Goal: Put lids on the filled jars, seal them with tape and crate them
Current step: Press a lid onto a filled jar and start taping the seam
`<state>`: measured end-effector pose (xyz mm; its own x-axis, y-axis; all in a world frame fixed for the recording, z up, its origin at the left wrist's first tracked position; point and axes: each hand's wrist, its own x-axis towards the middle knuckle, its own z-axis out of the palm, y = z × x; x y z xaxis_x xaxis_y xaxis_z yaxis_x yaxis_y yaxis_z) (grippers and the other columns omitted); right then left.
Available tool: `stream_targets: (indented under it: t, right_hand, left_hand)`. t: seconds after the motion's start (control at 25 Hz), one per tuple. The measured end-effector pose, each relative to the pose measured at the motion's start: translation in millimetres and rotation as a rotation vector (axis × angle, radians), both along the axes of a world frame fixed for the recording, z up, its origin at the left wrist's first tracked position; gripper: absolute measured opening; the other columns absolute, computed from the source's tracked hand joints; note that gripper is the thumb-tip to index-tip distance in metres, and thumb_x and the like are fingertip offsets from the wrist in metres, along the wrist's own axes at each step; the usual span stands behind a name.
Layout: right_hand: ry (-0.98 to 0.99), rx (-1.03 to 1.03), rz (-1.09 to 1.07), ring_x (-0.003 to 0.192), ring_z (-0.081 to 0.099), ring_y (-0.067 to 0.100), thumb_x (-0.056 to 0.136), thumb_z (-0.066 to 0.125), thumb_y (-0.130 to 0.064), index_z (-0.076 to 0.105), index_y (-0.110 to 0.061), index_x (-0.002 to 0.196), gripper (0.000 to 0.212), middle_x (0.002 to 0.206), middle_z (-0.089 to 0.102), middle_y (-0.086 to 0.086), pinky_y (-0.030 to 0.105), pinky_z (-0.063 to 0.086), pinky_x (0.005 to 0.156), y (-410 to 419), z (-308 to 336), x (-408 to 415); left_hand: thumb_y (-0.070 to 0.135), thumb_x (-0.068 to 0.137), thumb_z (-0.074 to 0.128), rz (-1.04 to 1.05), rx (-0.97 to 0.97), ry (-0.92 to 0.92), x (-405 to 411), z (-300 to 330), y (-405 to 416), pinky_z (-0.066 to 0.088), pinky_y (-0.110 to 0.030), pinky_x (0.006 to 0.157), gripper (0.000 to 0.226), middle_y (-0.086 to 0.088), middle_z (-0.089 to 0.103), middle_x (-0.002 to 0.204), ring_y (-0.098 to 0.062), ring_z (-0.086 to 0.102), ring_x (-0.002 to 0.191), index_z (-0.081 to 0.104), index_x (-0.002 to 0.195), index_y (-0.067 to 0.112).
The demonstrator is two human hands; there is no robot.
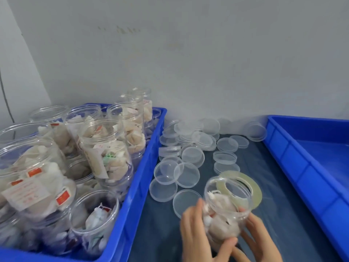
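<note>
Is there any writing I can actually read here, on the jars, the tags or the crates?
None can be read.
White paper slip inside a clear plastic jar in the left blue plastic crate: reddish lines of print, too blurred.
Small red-orange tags on the sachets: too small and blurred.
Clear jar held in both hands, clear round plastic lids, right blue crate: no text visible.

Two blue crates [154,140], one tape roll [251,183], two hands [196,235], many jars [105,148] and lids [192,155].

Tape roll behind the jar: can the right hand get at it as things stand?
Probably not at once: the right hand and left hand both hold the jar, which stands before the tape roll.
</note>
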<state>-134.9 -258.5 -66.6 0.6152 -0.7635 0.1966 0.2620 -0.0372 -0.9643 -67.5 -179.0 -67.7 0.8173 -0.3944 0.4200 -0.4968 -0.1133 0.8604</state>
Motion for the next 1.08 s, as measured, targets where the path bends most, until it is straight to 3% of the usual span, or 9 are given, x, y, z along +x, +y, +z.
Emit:
stream_targets:
  t: [0.08, 0.16, 0.28, 0.44, 0.68, 0.84, 0.92, 0.96, 1.08]
  right_hand:
    - [0.024, 0.019, -0.161, 0.089, 0.068, 0.003, 0.087, 0.045, 0.021, 0.070, -0.028, 0.096, 0.055, 0.103, 0.071, -0.012, 0.010, 0.052, 0.060, -2.4, -14.9, -8.7]
    - [0.044, 0.027, -0.106, 0.099, 0.067, 0.007, 0.083, 0.054, 0.022, 0.068, -0.028, 0.102, 0.055, 0.110, 0.070, -0.008, 0.019, 0.057, 0.069, -16.5, -25.5, -8.3]
    - [0.134, -0.085, 0.034, 0.111, 0.063, 0.008, 0.064, 0.070, 0.025, 0.058, -0.026, 0.116, 0.074, 0.118, 0.067, -0.007, 0.019, 0.054, 0.084, -46.4, -40.6, -11.1]
    - [0.179, -0.167, 0.084, 0.113, 0.057, -0.003, 0.062, 0.077, 0.019, 0.050, -0.027, 0.120, 0.079, 0.125, 0.060, -0.006, 0.008, 0.048, 0.083, -54.9, -42.1, 4.1]
    - [0.198, -0.265, 0.066, 0.110, 0.057, -0.002, 0.055, 0.087, 0.008, 0.050, -0.028, 0.119, 0.082, 0.121, 0.056, -0.006, 0.010, 0.048, 0.084, -62.6, -43.9, 15.4]
    - [0.235, -0.291, 0.049, 0.109, 0.059, 0.000, 0.056, 0.083, 0.015, 0.052, -0.030, 0.118, 0.083, 0.122, 0.057, -0.003, 0.011, 0.050, 0.084, -65.2, -51.5, 14.0]
    - [0.237, -0.311, 0.035, 0.108, 0.060, 0.000, 0.060, 0.079, 0.017, 0.055, -0.032, 0.117, 0.079, 0.120, 0.059, -0.004, 0.013, 0.050, 0.084, -64.3, -52.9, 12.9]
    - [0.227, -0.309, 0.030, 0.108, 0.061, 0.002, 0.063, 0.075, 0.019, 0.057, -0.034, 0.116, 0.078, 0.120, 0.061, -0.004, 0.013, 0.051, 0.084, -64.1, -53.5, 12.3]
    - [0.181, -0.215, 0.032, 0.106, 0.064, 0.009, 0.072, 0.055, 0.026, 0.063, -0.034, 0.110, 0.072, 0.118, 0.065, 0.002, 0.015, 0.052, 0.082, -62.8, -49.4, 9.9]
  left_hand:
    - [0.048, 0.064, 0.072, -0.119, 0.156, 0.025, -5.7, -14.5, -14.9, 0.021, -0.007, 0.101, 0.094, 0.015, 0.025, 0.130, 0.007, 0.022, 0.118, 0.016, 0.138, 0.029]
    - [0.038, 0.075, 0.074, -0.146, 0.165, 0.038, -2.3, -26.0, -23.9, 0.017, -0.004, 0.102, 0.093, 0.018, 0.015, 0.133, 0.010, 0.019, 0.121, 0.002, 0.134, 0.035]
    - [0.029, 0.079, 0.073, -0.196, 0.123, 0.055, 6.1, -29.0, -31.4, 0.018, -0.007, 0.105, 0.090, 0.015, 0.016, 0.138, 0.000, 0.022, 0.131, 0.001, 0.132, 0.038]
    - [0.020, 0.080, 0.073, -0.226, 0.099, 0.072, 21.2, -33.9, -38.0, 0.021, -0.009, 0.107, 0.090, 0.013, 0.019, 0.140, -0.001, 0.025, 0.134, 0.005, 0.135, 0.039]
    - [0.018, 0.078, 0.077, -0.224, 0.100, 0.133, 43.1, -39.4, -23.7, 0.037, -0.022, 0.107, 0.082, 0.014, 0.029, 0.142, -0.001, 0.036, 0.131, 0.024, 0.139, 0.034]
    - [0.035, 0.084, 0.069, -0.022, 0.553, -0.201, 52.2, -38.5, 3.2, 0.038, -0.010, 0.088, 0.060, 0.026, 0.033, 0.136, 0.003, 0.027, 0.121, 0.037, 0.135, 0.037]
    - [0.031, 0.057, 0.090, -0.035, 0.595, -0.311, 57.1, -30.3, 11.7, 0.044, -0.009, 0.059, 0.047, 0.021, 0.060, 0.100, -0.001, 0.042, 0.095, 0.067, 0.098, 0.029]
    - [0.029, 0.049, 0.094, 0.010, 0.632, -0.378, 57.8, -25.2, 13.9, 0.042, -0.011, 0.050, 0.038, 0.020, 0.060, 0.082, -0.003, 0.045, 0.083, 0.068, 0.078, 0.028]
    - [0.015, 0.084, 0.071, 0.080, 0.396, -0.162, 60.3, -10.9, 13.3, 0.043, -0.016, 0.066, 0.007, 0.012, 0.059, 0.087, -0.004, 0.051, 0.086, 0.067, 0.084, 0.020]
